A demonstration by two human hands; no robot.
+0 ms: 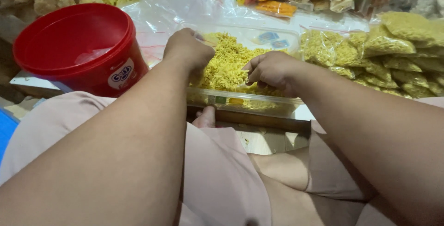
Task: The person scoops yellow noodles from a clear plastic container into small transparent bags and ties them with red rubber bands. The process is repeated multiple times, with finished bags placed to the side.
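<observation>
Both hands (231, 62) in yellow noodle tray (245, 100), perhaps gripping.

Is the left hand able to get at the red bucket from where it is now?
Probably yes. The left hand is over the clear tray of yellow noodle snacks, and the red bucket stands open right beside it on that side, with nothing between them.

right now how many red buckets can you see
1. The red bucket stands at upper left, beside the clear tub of yellow noodle snack that the left hand and right hand reach into. Others may sit out of view.
</observation>
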